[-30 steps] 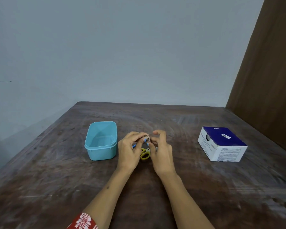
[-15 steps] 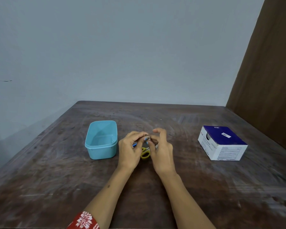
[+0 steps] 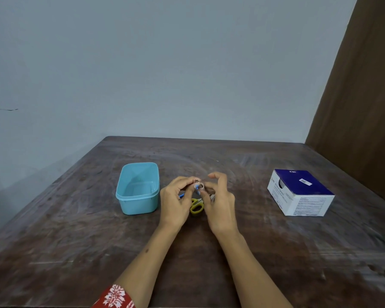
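Over the middle of the dark wooden table (image 3: 76, 241), my left hand (image 3: 176, 203) and my right hand (image 3: 218, 203) meet at the fingertips. Between them they pinch a small pale ring-shaped item with a blue part (image 3: 199, 186); its exact nature is too small to tell. A thin blue piece (image 3: 181, 195) sticks out left of my left fingers. On the table under the hands lie scissors with yellow-green handles (image 3: 196, 206), mostly hidden.
A light blue plastic tub (image 3: 138, 187) stands open to the left of the hands. At the right sits a white box with a dark blue top (image 3: 300, 192). A grey wall runs behind the table, a brown panel at the right.
The hands stay together at the same spot. The right hand's fingers have lifted and spread slightly, showing the pale ring more plainly.
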`<state>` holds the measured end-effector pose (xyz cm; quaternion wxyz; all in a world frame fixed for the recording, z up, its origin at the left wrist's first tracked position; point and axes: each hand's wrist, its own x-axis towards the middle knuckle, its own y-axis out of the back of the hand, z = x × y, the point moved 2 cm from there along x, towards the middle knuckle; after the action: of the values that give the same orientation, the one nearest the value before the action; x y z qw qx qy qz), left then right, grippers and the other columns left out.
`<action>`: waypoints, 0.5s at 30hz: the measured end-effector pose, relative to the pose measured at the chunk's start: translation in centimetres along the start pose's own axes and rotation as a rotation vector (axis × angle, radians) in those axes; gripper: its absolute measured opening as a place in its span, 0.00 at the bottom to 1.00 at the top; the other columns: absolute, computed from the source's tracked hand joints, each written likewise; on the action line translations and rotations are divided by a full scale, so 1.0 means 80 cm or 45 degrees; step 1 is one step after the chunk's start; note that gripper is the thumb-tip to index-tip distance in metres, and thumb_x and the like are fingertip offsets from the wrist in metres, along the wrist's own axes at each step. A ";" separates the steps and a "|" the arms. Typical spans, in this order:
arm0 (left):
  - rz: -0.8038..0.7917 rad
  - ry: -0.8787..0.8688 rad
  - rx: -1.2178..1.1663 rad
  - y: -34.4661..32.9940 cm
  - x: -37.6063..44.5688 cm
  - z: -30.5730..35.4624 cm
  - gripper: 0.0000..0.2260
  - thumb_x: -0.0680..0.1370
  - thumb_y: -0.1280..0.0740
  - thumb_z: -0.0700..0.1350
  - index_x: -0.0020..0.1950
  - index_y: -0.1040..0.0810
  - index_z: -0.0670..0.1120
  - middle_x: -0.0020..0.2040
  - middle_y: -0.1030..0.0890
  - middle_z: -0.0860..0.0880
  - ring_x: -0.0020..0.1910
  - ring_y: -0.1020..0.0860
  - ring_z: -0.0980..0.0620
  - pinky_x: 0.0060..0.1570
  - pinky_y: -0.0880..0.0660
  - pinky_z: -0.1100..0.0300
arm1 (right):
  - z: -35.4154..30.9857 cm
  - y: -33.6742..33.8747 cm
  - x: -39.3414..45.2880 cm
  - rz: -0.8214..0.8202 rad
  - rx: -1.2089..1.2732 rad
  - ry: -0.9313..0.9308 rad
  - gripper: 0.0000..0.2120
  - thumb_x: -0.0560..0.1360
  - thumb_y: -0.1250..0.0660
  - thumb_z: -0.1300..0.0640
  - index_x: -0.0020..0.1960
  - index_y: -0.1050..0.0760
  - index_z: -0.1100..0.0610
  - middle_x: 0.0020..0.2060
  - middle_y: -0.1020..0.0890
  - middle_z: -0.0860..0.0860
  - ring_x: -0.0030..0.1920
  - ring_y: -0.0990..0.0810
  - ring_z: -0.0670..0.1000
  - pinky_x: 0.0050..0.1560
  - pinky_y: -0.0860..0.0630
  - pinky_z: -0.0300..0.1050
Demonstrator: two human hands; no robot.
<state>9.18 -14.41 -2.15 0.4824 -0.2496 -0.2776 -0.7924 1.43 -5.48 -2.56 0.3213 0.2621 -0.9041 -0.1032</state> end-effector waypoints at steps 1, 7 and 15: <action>-0.007 -0.002 0.003 0.000 0.000 0.000 0.07 0.73 0.31 0.36 0.49 0.17 0.43 0.44 0.17 0.50 0.47 0.20 0.57 0.47 0.25 0.70 | -0.001 0.001 0.000 0.005 -0.004 0.014 0.17 0.75 0.34 0.65 0.61 0.34 0.57 0.45 0.21 0.45 0.38 0.23 0.38 0.37 0.30 0.24; -0.022 -0.010 0.015 -0.001 -0.001 0.000 0.06 0.73 0.30 0.35 0.48 0.16 0.43 0.44 0.18 0.51 0.46 0.20 0.58 0.47 0.25 0.70 | -0.001 0.001 0.000 0.021 0.049 -0.016 0.18 0.73 0.32 0.68 0.55 0.35 0.53 0.43 0.18 0.48 0.42 0.20 0.38 0.42 0.26 0.27; -0.010 0.021 -0.036 -0.001 0.000 0.001 0.06 0.73 0.30 0.35 0.48 0.16 0.42 0.43 0.17 0.51 0.46 0.20 0.57 0.46 0.25 0.70 | 0.001 0.006 0.002 0.071 0.197 -0.127 0.19 0.71 0.30 0.69 0.52 0.35 0.54 0.38 0.17 0.48 0.40 0.19 0.37 0.39 0.26 0.27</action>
<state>9.13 -14.30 -2.09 0.4781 -0.2488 -0.2633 -0.8001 1.07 -5.17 -2.40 0.2576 0.2555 -0.9311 -0.0370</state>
